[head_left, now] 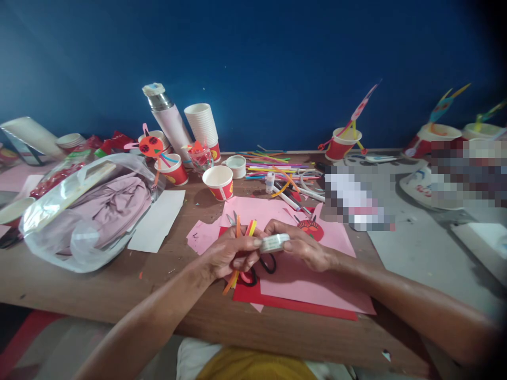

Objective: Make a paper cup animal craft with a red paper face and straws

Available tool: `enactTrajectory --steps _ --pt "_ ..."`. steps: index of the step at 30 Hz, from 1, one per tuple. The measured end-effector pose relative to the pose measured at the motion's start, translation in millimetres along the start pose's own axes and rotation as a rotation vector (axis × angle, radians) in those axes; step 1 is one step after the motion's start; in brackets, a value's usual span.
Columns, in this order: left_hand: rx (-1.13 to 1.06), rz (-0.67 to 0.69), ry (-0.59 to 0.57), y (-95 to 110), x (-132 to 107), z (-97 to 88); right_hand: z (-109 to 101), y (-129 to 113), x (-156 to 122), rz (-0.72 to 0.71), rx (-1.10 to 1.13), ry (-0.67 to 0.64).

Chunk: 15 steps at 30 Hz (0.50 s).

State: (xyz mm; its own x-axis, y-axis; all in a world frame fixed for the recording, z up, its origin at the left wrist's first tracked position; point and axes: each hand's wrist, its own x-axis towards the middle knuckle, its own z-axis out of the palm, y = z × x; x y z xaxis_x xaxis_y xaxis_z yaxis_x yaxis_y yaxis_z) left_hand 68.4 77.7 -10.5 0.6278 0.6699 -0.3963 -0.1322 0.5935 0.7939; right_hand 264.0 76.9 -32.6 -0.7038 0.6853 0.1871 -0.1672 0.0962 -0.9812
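Observation:
My left hand is closed on several orange and yellow pipe cleaners, whose ends stick out above and below the fingers. Its thumb and fingertips meet the left edge of a small roll of tape. My right hand pinches the other side of that roll. Under both hands lie scissors with black and red handles, partly hidden. They rest on pink paper over a red sheet. A red paper face with drawn eyes lies just beyond my right hand.
A paper cup stands beyond my hands, near a pile of coloured pipe cleaners. A plastic bag with cloth is at left, beside a white card. A flask and stacked cups stand by the blue wall.

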Motion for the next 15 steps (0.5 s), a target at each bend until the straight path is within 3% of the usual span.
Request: enactTrajectory --steps 6,15 --pt "0.019 0.004 0.015 -1 0 2.1 -2 0 2 -0.014 -0.017 0.000" --pt "0.103 0.099 -0.099 -1 -5 -1.6 4 12 5 -0.001 0.343 0.017"
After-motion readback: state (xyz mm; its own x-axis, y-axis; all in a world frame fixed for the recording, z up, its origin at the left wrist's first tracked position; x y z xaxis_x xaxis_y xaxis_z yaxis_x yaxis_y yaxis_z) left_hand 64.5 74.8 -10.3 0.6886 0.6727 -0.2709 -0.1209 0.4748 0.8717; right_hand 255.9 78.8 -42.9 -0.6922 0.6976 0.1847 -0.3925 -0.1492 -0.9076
